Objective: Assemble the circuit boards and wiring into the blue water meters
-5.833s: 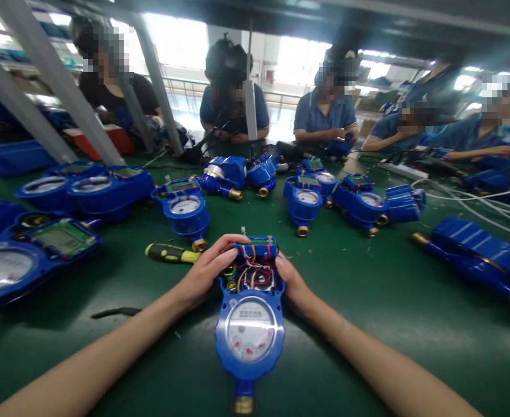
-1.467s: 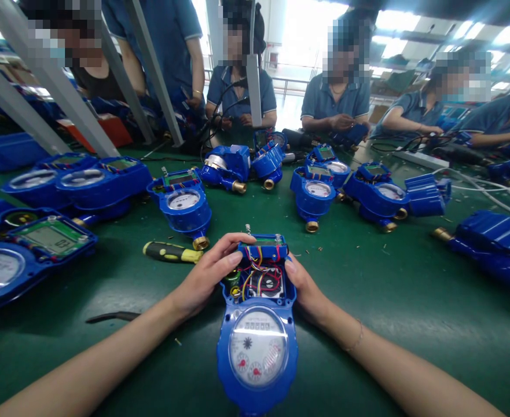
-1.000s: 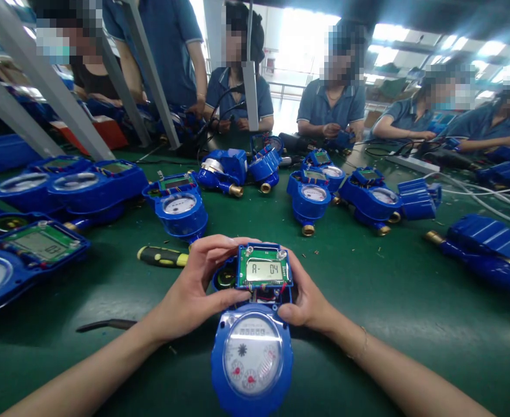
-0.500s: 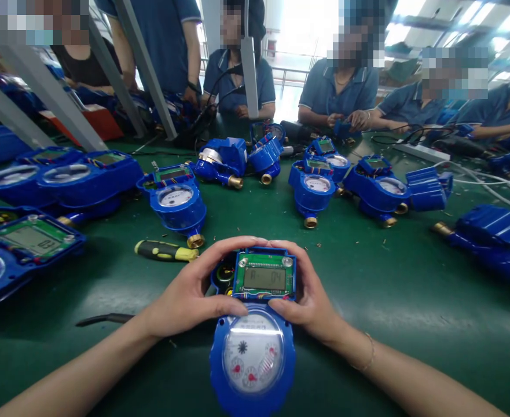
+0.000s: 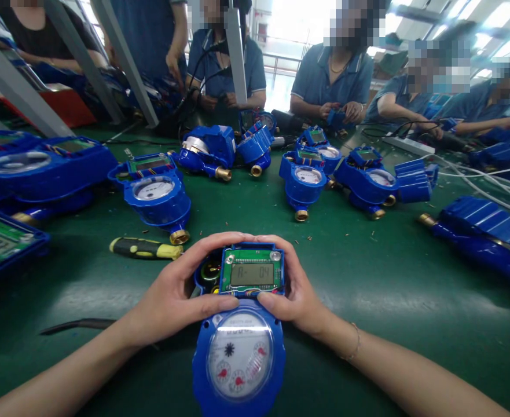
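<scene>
A blue water meter [image 5: 241,353] with a round dial is close in front of me, its electronics box at the top. The box has no lid, and a green circuit board with a grey display reading "A- 04" shows inside. My left hand [image 5: 172,295] is wrapped round the left side of the box, thumb at its lower edge. On the right side, my right hand [image 5: 300,292] grips the same box, its thumb near the dial's top. The fingertips of both hands meet behind the box. A yellow and black screwdriver [image 5: 144,248] lies beyond my left hand.
Several blue meters stand across the green table [image 5: 350,289], including one [image 5: 157,197] at left and one [image 5: 305,182] behind. A closed-looking meter [image 5: 480,231] lies at right. White cables [image 5: 476,172] and grey posts are farther off. Several people in blue shirts work opposite.
The view has shifted, so the table's contents appear farther left and slightly higher. Both hands keep their hold on the meter. Across the table, the standing person's arm has moved.
</scene>
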Available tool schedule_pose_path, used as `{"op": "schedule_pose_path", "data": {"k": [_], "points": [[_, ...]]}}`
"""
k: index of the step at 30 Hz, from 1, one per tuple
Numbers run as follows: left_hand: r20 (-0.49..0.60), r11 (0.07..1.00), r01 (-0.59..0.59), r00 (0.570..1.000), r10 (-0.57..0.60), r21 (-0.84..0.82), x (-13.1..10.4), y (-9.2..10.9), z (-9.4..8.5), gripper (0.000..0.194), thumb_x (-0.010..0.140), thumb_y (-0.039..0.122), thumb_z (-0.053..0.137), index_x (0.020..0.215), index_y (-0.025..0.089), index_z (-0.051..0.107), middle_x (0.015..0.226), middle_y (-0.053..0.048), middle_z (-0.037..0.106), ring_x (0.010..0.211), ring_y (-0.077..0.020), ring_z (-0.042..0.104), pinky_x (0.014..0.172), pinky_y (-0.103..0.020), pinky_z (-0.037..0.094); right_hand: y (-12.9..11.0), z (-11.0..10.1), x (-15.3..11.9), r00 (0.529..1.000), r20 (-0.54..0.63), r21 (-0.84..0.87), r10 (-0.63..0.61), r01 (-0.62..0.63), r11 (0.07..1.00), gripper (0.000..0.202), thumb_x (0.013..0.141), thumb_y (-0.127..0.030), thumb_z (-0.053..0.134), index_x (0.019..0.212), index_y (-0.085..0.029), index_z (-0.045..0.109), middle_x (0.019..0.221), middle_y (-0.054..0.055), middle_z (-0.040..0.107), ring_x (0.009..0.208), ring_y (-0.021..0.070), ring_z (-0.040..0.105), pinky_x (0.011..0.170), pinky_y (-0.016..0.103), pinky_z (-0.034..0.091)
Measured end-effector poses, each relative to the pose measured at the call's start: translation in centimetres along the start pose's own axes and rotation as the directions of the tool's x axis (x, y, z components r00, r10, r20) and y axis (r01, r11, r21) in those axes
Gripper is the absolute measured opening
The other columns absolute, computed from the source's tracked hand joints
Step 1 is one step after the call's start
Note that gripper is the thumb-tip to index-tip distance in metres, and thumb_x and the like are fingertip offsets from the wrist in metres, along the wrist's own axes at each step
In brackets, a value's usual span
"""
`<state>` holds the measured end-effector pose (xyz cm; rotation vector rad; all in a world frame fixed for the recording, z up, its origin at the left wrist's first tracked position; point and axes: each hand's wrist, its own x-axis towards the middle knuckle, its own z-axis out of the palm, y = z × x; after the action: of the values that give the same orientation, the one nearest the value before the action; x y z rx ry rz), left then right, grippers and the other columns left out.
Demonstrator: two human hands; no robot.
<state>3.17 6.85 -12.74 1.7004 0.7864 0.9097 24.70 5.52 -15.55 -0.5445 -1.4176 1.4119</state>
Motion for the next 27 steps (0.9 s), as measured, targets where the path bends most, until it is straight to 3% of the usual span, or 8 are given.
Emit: {"op": "schedule_pose_path", "data": {"k": [7, 16, 27], "points": [[0.003, 0.999, 0.039, 0.999, -0.039, -0.015, 0.08, 0.51, 0.16, 0.062, 0.079, 0.028, 0.076, 0.132, 0.046, 0.05, 0.141, 0.01, 0.052, 0.136, -0.0147, 0.043, 0.109, -0.017, 0.038, 0.1, -0.13, -0.03, 1.0, -0.003, 0.0, 0.012, -0.012, 1.0, 0.064, 0.078, -0.021, 0.076, 0.133, -0.034, 0.046, 0.132, 0.001, 0.048, 0.122, 0.0219, 0.05, 0.104, 0.039, 0.044], [-0.008, 0.997, 0.062, 0.998, -0.062, -0.048, 0.15, 0.25, 0.24, 0.061, 0.079, 0.028, 0.075, 0.133, 0.044, 0.05, 0.142, 0.007, 0.052, 0.137, -0.0207, 0.043, 0.109, -0.024, 0.043, 0.11, -0.02, 0.0, 0.999, -0.027, -0.027, 0.028, -0.028, 0.999, 0.062, 0.078, -0.024, 0.075, 0.132, -0.034, 0.045, 0.131, 0.003, 0.049, 0.123, 0.026, 0.05, 0.106, 0.047, 0.043], [-0.01, 0.997, 0.061, 0.998, -0.061, -0.054, 0.01, 0.12, 0.18, 0.06, 0.08, 0.029, 0.074, 0.133, 0.044, 0.049, 0.143, 0.007, 0.051, 0.137, -0.0209, 0.041, 0.111, -0.026, 0.041, 0.06, -0.1, 0.04, 1.0, -0.005, -0.029, 0.023, -0.023, 0.999, 0.063, 0.079, -0.024, 0.075, 0.132, -0.034, 0.044, 0.131, 0.003, 0.05, 0.122, 0.0263, 0.051, 0.104, 0.048, 0.044]]}}
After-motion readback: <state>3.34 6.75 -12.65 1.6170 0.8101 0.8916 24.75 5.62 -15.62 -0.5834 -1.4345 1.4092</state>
